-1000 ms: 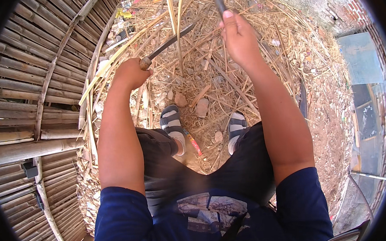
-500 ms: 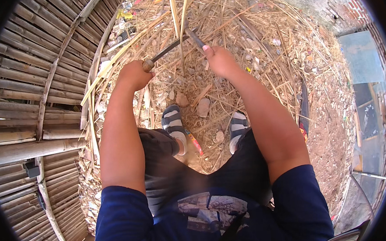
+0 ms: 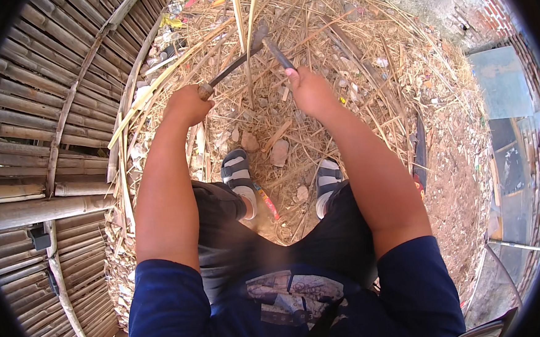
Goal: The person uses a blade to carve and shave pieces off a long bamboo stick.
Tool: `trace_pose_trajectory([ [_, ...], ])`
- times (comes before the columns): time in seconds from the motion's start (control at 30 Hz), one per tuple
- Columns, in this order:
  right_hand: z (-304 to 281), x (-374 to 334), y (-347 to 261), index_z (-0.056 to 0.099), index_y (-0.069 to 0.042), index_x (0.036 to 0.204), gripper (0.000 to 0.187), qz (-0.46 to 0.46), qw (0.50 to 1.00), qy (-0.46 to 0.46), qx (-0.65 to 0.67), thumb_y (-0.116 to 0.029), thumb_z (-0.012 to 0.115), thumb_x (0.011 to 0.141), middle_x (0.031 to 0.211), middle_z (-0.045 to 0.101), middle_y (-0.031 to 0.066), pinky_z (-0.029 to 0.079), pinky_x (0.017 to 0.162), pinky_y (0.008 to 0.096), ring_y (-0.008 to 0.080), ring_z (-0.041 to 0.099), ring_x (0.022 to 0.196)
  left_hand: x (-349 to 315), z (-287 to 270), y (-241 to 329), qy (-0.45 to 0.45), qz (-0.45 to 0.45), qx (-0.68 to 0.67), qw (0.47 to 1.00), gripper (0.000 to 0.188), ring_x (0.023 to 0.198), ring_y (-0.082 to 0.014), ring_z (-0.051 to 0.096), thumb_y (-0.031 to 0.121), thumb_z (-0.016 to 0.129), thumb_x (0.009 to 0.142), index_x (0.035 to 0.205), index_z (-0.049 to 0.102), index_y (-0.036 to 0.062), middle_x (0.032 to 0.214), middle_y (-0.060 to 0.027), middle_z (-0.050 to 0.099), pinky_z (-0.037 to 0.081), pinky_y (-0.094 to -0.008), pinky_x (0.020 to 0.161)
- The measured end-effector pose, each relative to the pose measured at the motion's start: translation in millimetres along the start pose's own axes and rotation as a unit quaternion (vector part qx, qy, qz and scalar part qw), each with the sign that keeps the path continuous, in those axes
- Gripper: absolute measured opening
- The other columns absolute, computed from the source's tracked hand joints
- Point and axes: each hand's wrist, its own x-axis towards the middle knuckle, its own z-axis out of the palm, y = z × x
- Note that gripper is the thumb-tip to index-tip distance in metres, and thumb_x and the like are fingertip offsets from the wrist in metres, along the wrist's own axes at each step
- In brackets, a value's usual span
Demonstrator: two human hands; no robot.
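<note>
My left hand (image 3: 187, 105) is closed around the wooden handle of a long dark-bladed knife (image 3: 230, 69). Its blade slants up and right, crossing the lower part of two pale split bamboo strips (image 3: 238, 19) that spread apart upward. My right hand (image 3: 310, 92) grips the dark handle of a hammer (image 3: 280, 55). The hammer's rusty-looking head is at the blade's far end; whether they touch, I cannot tell. One strip runs down past the blade toward the ground, and the strips' upper ends leave the picture.
Dry bamboo splinters and straw (image 3: 349, 52) litter the ground, with stones (image 3: 279, 152) near my sandalled feet. A bamboo slat wall (image 3: 48, 77) stands left. To the right are a worn wall (image 3: 421, 5) and leaning glass-like panels (image 3: 504, 83). Long strips (image 3: 148, 102) lie along the left.
The bamboo strips have spread wider apart at the blade. The hammer head shows more clearly beside the blade's end. Both hands keep their grips, and the view has shifted slightly.
</note>
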Motion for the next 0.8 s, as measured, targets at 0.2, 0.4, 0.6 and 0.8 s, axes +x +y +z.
trace_pose_trajectory([
  [0.2, -14, -3, -23, 0.063, 0.004, 0.107, 0.053, -0.028, 0.999, 0.024, 0.012, -0.042, 0.037, 0.109, 0.093, 0.069, 0.0272, 0.052, 0.082, 0.0525, 0.0456, 0.067, 0.091, 8, 6, -16, 0.016, 0.006, -0.008, 1.000, 0.046, 0.106, -0.0352, 0.069, 0.041, 0.079, 0.083, 0.113, 0.071, 0.0071, 0.111, -0.0173, 0.073, 0.054, -0.0449, 0.093],
  [0.4, -35, -10, -34, 0.060, 0.001, 0.100, 0.052, -0.076, 0.967, 0.169, 0.176, -0.045, 0.038, 0.109, 0.076, 0.063, 0.0195, 0.051, 0.076, 0.0535, 0.0386, 0.064, 0.074, 6, 6, -7, 0.009, 0.015, -0.002, 1.000, 0.048, 0.108, -0.0352, 0.068, 0.042, 0.078, 0.083, 0.115, 0.070, 0.0064, 0.115, -0.0173, 0.072, 0.053, -0.0445, 0.094],
  [0.6, -6, -15, -18, 0.059, 0.002, 0.107, 0.049, -0.021, 0.999, 0.028, 0.039, -0.043, 0.037, 0.110, 0.084, 0.067, 0.0211, 0.052, 0.080, 0.0549, 0.0420, 0.066, 0.078, 4, 9, -7, 0.003, 0.011, 0.021, 1.000, 0.049, 0.110, -0.0345, 0.068, 0.041, 0.078, 0.084, 0.118, 0.069, 0.0071, 0.116, -0.0166, 0.072, 0.053, -0.0445, 0.095],
  [0.8, 16, 3, -14, 0.060, 0.003, 0.112, 0.052, -0.013, 0.999, -0.013, 0.029, -0.042, 0.035, 0.110, 0.098, 0.070, 0.0276, 0.051, 0.084, 0.0558, 0.0477, 0.067, 0.093, 8, 9, -13, 0.004, -0.001, 0.011, 1.000, 0.050, 0.109, -0.0349, 0.068, 0.043, 0.078, 0.084, 0.116, 0.070, 0.0060, 0.116, -0.0169, 0.072, 0.053, -0.0442, 0.095],
])
